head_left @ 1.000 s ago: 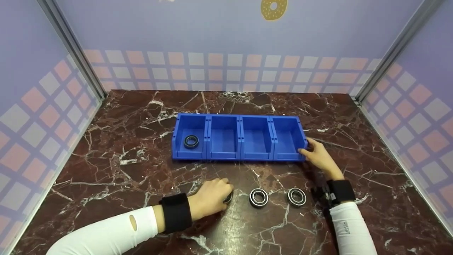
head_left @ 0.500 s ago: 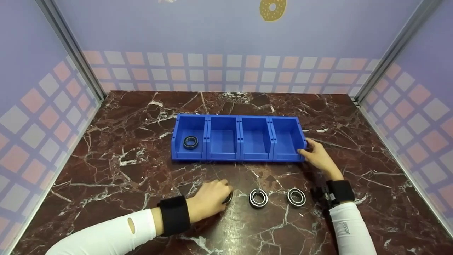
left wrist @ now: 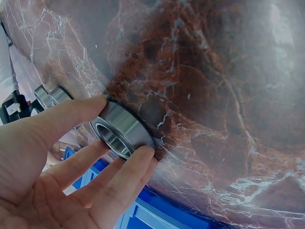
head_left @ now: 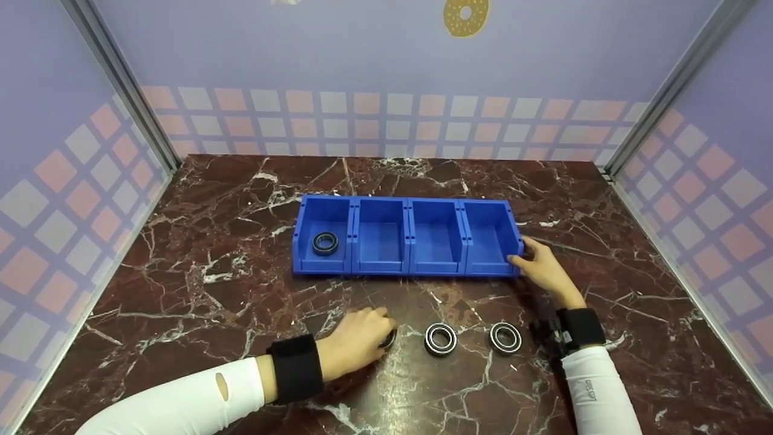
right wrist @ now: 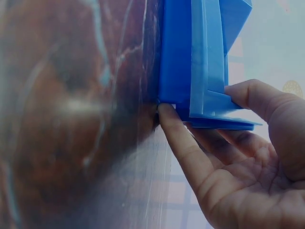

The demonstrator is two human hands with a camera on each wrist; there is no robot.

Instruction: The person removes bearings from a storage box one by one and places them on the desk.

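My left hand (head_left: 356, 338) pinches a ball bearing (left wrist: 127, 119) between thumb and fingertips. In the left wrist view this bearing is tilted up at the tabletop; whether its edge touches the marble I cannot tell. At the right end of a row of joined blue storage bins (head_left: 380, 266), my right hand (head_left: 545, 272) grips the front corner, thumb on the inner side and fingers outside. One bearing (head_left: 317, 244) lies flat in the leftmost bin. Two more bearings, a middle one (head_left: 429, 341) and a right one (head_left: 494, 339), lie on the table in front of the bins.
The dark red marble tabletop (head_left: 229, 338) is bounded by a patterned back wall (head_left: 386, 60) and side walls with metal corner posts. A black wrist strap with a device (head_left: 555, 332) sits on the right forearm, just right of the loose bearings.
Both hands stay almost where they were, the left still pinching its bearing and the right still on the bin corner. Only a slight shift of the view shows.
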